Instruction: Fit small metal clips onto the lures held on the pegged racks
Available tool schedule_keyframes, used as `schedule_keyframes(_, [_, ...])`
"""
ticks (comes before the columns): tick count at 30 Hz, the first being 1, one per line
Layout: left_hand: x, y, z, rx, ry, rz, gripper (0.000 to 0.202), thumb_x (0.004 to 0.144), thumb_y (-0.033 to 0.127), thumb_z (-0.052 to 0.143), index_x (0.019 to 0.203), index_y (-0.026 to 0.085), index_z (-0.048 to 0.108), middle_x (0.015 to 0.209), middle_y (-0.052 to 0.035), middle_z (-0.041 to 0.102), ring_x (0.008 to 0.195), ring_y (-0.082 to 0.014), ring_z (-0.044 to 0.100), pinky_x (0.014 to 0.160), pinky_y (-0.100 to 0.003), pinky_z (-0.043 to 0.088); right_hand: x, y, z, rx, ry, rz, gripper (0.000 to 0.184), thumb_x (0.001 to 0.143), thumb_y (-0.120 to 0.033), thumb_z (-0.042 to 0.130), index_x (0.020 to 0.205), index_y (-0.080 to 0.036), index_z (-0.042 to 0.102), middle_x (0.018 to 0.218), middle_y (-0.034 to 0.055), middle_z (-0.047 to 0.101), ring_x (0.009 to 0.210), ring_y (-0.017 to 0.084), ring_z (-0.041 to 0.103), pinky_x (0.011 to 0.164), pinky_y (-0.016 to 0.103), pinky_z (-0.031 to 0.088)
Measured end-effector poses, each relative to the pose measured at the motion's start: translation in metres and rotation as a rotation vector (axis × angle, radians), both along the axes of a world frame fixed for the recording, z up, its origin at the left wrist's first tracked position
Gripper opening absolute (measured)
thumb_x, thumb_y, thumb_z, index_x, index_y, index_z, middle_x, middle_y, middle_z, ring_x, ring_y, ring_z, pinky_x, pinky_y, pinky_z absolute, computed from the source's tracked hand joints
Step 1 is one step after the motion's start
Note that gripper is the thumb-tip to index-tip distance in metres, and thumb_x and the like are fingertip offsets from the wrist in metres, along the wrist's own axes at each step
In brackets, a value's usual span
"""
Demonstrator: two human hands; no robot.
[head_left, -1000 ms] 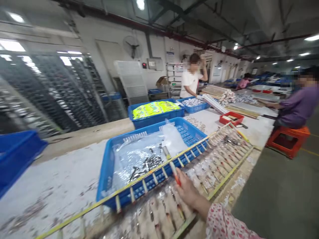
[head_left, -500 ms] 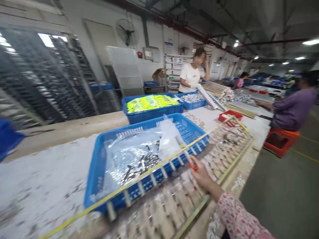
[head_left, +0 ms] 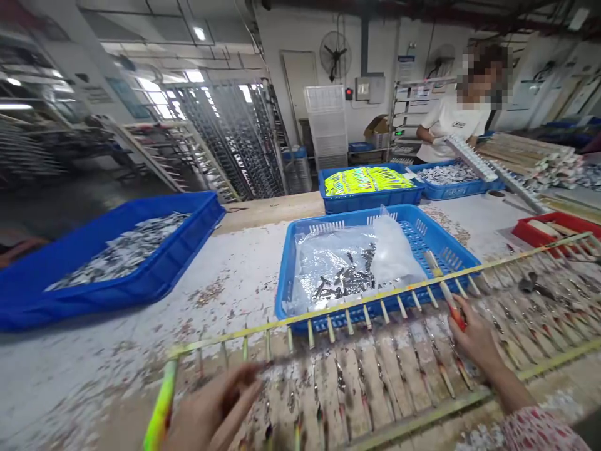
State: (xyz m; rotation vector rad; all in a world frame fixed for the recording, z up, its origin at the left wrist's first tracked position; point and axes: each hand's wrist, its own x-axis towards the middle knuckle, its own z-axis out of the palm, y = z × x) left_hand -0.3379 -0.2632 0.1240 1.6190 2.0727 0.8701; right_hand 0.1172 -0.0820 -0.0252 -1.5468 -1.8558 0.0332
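My right hand (head_left: 474, 335) is closed around what looks like a flat paintbrush (head_left: 451, 308) with a white and red-orange handle. Its tip points at the blue basket (head_left: 284, 282), above the long yellow-edged rack (head_left: 328, 307). Rows of slender silvery pieces (head_left: 364, 385) with pale or reddish ends lie along that rack. Low on the left, my left hand (head_left: 218, 404), slightly blurred, hovers over the rack's near end with thumb and fingers apart. A yellow-green end bar (head_left: 162, 407) stands beside it. Inside the basket, dark shiny pieces (head_left: 345, 279) rest on clear plastic.
A deep blue tray (head_left: 188, 250) of small silvery pieces is at left. Behind the basket stand a tray of bright yellow pieces (head_left: 366, 181) and another blue tray (head_left: 462, 188). A red box (head_left: 530, 232) sits at right. Across the table a person in white (head_left: 453, 125) stands.
The view has swung left, bringing the deep blue tray and my left hand into sight. My right hand keeps hold of the paintbrush.
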Motion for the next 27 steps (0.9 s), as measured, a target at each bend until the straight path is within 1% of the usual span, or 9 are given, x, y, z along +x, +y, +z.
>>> schedule_keyframes(3, [0.013, 0.083, 0.033, -0.012, 0.248, -0.278, 0.037, 0.083, 0.049, 0.045, 0.101, 0.022, 0.063, 0.086, -0.0054, 0.069, 0.071, -0.0209, 0.061, 0.066, -0.031, 0.048, 0.001, 0.001, -0.003, 0.016, -0.031, -0.003, 0.05, 0.086, -0.036, 0.039, 0.129, -0.012, 0.045, 0.101, 0.015, 0.066, 0.082, 0.027, 0.064, 0.073, 0.036, 0.048])
schedule_keyframes(5, [0.021, 0.142, 0.036, -0.068, 0.359, -0.387, 0.038, 0.085, 0.042, 0.044, 0.111, 0.019, 0.058, 0.1, -0.0087, 0.067, 0.083, -0.0223, 0.062, 0.073, -0.032, 0.048, 0.002, 0.002, -0.004, 0.022, -0.027, -0.002, 0.05, 0.087, -0.038, 0.038, 0.13, -0.014, 0.044, 0.104, 0.0147, 0.066, 0.085, 0.027, 0.065, 0.073, 0.037, 0.049])
schedule_keyframes(8, [0.028, 0.218, 0.013, -0.279, 0.492, -0.498, 0.047, 0.077, 0.035, 0.057, 0.119, 0.016, 0.054, 0.112, -0.0137, 0.062, 0.099, -0.0269, 0.059, 0.084, -0.036, 0.045, 0.004, 0.002, -0.008, 0.032, -0.017, 0.013, 0.05, 0.087, -0.038, 0.039, 0.132, -0.016, 0.043, 0.111, 0.0142, 0.065, 0.09, 0.027, 0.066, 0.074, 0.037, 0.051])
schedule_keyframes(11, [0.036, 0.266, -0.024, -0.407, 0.558, -0.589, 0.073, 0.061, 0.04, 0.074, 0.127, 0.02, 0.048, 0.121, -0.0137, 0.057, 0.108, -0.0304, 0.055, 0.087, -0.038, 0.045, 0.004, 0.002, -0.013, 0.039, -0.016, 0.023, 0.05, 0.087, -0.039, 0.04, 0.132, -0.017, 0.043, 0.115, 0.0139, 0.064, 0.094, 0.027, 0.066, 0.075, 0.037, 0.053])
schedule_keyframes(14, [0.052, 0.287, -0.054, -0.401, 0.67, -0.664, 0.09, 0.058, 0.044, 0.076, 0.136, 0.022, 0.036, 0.125, -0.0155, 0.05, 0.115, -0.0332, 0.048, 0.09, -0.041, 0.044, 0.004, 0.003, -0.016, 0.054, 0.005, 0.019, 0.049, 0.088, -0.039, 0.04, 0.131, -0.017, 0.043, 0.118, 0.0138, 0.063, 0.1, 0.027, 0.064, 0.079, 0.037, 0.053])
schedule_keyframes(17, [0.069, 0.29, -0.071, -0.228, 0.722, -0.789, 0.081, 0.063, 0.038, 0.074, 0.134, 0.024, 0.038, 0.121, -0.0148, 0.048, 0.112, -0.0313, 0.047, 0.09, -0.04, 0.042, 0.002, 0.003, -0.017, 0.042, 0.041, 0.036, 0.05, 0.088, -0.039, 0.042, 0.132, -0.017, 0.043, 0.121, 0.0133, 0.061, 0.107, 0.027, 0.062, 0.085, 0.037, 0.052])
schedule_keyframes(22, [0.079, 0.284, -0.077, -0.197, 0.557, -0.931, 0.028, 0.078, 0.03, 0.054, 0.104, 0.02, 0.058, 0.107, -0.0112, 0.054, 0.093, -0.0233, 0.053, 0.083, -0.033, 0.042, -0.004, 0.002, -0.009, -0.051, 0.113, 0.01, 0.047, 0.088, -0.033, 0.043, 0.132, -0.016, 0.045, 0.123, 0.0133, 0.06, 0.112, 0.025, 0.058, 0.092, 0.04, 0.049])
schedule_keyframes(24, [0.079, 0.283, -0.076, -0.216, 0.424, -0.906, 0.022, 0.082, 0.034, 0.044, 0.09, 0.021, 0.061, 0.095, -0.0085, 0.058, 0.081, -0.0212, 0.056, 0.077, -0.032, 0.043, -0.008, 0.0, -0.002, -0.063, 0.144, -0.011, 0.046, 0.086, -0.028, 0.043, 0.131, -0.016, 0.047, 0.122, 0.013, 0.061, 0.11, 0.025, 0.059, 0.093, 0.041, 0.048])
schedule_keyframes(27, [0.071, 0.288, -0.072, -0.162, 0.229, -0.875, 0.019, 0.072, 0.039, 0.05, 0.064, 0.024, 0.059, 0.074, -0.0035, 0.063, 0.07, -0.0211, 0.057, 0.069, -0.031, 0.045, -0.014, -0.003, 0.012, -0.061, 0.188, 0.006, 0.049, 0.082, -0.019, 0.044, 0.132, -0.016, 0.047, 0.123, 0.0121, 0.06, 0.112, 0.024, 0.058, 0.096, 0.04, 0.046])
